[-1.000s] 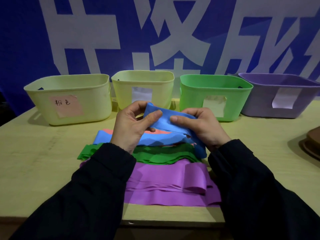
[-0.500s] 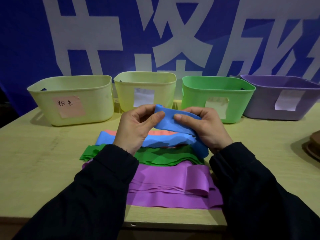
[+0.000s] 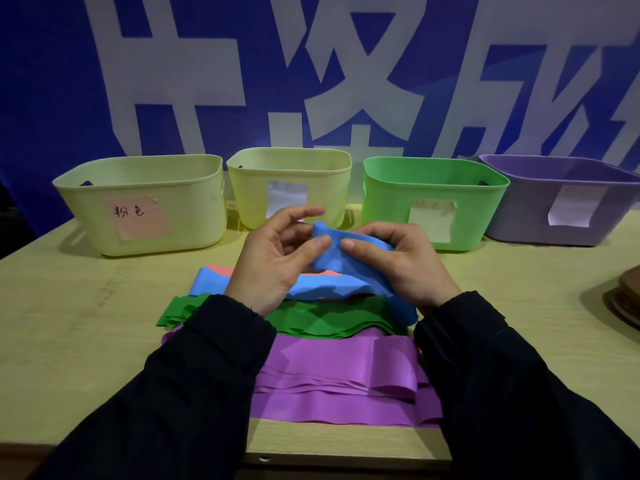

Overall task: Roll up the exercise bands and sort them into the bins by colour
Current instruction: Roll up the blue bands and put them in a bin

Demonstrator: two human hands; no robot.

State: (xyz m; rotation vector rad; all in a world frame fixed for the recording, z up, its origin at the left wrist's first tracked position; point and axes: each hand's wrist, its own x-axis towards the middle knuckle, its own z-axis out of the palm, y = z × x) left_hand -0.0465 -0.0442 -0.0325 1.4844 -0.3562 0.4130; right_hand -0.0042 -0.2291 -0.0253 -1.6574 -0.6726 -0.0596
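Between both hands [image 3: 346, 261], blue band [image 3: 349, 258]

Purple bin [image 3: 568, 202]: right side cut off by the frame edge; white label unreadable. Brown object [image 3: 627, 299] at right edge: mostly out of frame, unidentifiable. Pink band [image 3: 221, 270] and lower blue bands [image 3: 329, 287]: largely covered by left hand [image 3: 277, 261]; bin interiors hidden behind their walls.

Left hand [image 3: 273, 261] and right hand [image 3: 398, 265] raised together, thumbs pinching, dark sleeves
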